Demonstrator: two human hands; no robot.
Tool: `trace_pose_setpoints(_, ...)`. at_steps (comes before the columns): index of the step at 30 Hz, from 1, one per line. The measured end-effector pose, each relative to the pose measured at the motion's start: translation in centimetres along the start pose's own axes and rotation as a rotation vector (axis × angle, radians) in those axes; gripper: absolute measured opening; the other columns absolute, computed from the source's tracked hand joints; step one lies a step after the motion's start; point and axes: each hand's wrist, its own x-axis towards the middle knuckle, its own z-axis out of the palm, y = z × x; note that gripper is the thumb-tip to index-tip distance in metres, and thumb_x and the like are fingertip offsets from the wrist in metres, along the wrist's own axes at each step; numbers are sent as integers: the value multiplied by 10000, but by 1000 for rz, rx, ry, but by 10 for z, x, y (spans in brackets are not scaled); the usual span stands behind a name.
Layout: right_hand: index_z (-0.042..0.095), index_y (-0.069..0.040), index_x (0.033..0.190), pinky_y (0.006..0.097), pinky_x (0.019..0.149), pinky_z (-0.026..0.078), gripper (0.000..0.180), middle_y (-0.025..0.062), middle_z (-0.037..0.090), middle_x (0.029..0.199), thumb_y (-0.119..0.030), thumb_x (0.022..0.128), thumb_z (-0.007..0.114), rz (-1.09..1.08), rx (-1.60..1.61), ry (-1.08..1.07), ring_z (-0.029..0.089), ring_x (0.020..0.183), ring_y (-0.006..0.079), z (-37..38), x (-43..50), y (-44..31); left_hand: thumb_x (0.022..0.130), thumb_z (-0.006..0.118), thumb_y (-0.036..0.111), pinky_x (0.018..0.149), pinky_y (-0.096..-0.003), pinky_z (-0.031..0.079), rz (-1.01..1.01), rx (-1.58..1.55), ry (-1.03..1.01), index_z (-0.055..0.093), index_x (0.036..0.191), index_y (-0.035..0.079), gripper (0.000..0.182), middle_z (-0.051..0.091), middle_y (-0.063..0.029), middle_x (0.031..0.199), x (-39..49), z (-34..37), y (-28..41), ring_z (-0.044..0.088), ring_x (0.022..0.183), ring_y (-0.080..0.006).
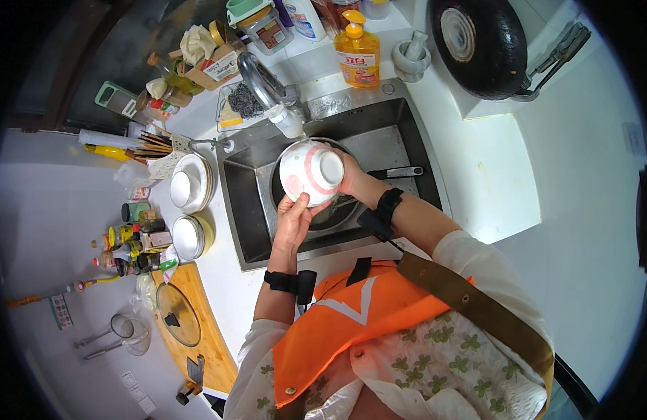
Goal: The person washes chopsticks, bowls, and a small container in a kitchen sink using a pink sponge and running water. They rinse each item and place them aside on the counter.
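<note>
A white bowl with pink bands [297,167] is tilted in my two hands over the sink, its foot ring facing up and to the right. My left hand [295,220] grips the near side of the rim, thumb on the outer wall. On the right side, my right hand [348,170] holds the bowl, its fingers partly hidden behind it. Just above the bowl is the spout of the chrome faucet [286,122]. Below lies a round pan [349,212] with a black handle [396,172], inside the stainless steel sink [244,210]; the bowl hides much of the pan.
Stacked plates and a bowl [184,188] stand left of the sink, beside another stack of dishes [188,237]. A dish soap bottle [358,55] and stone mortar [410,65] are behind it. A wooden cutting board [213,336] carries a glass lid [184,315] and a cleaver [196,371].
</note>
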Motion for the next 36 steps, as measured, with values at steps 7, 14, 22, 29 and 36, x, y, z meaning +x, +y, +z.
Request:
trace_pose_setpoints(7, 631, -19, 1046, 364, 841, 511, 350, 118, 666, 1042, -322, 982, 468, -6, -306, 95, 640, 909, 195, -17, 16, -13, 910, 647, 267, 997, -659, 412, -302, -237, -78, 431, 1379, 36, 566, 517, -173, 1359, -3, -18, 10, 513, 1246, -364)
trace_pose_setpoints(14, 657, 6, 1040, 357, 802, 485, 363, 137, 662, 1027, -314, 960, 505, -275, -1018, -56, 615, 907, 210, -18, 19, -24, 878, 693, 229, 861, -603, 519, -392, -22, 53, 521, 1244, 7, 461, 622, -164, 1171, 12, -33, 13, 626, 1059, -371)
trace_pose_setpoints(22, 593, -29, 1243, 390, 1038, 390, 375, 173, 519, 1365, -262, 968, 490, -1154, -1694, -197, 489, 1252, 324, 40, -27, 14, 900, 688, 179, 650, -255, 524, -49, 502, 306, 668, 1008, 68, 156, 697, -39, 905, 22, -20, -16, 653, 757, -110)
trace_pose_setpoints(29, 664, -93, 1094, 435, 1005, 396, 299, 129, 607, 1234, -307, 931, 534, -1301, -2004, -188, 511, 1257, 218, 51, -41, 15, 887, 710, 191, 654, -237, 506, 62, 503, 271, 678, 1051, 76, 203, 702, -21, 916, 13, -23, -15, 651, 758, -101)
trace_pose_setpoints(36, 701, -106, 1040, 384, 865, 500, 276, 72, 678, 1090, -313, 926, 560, -156, -923, -215, 629, 1061, 222, 31, -1, -14, 897, 687, 190, 749, -344, 555, -95, 377, 219, 655, 1084, 43, 240, 696, -75, 1013, -4, -14, 0, 678, 856, -183)
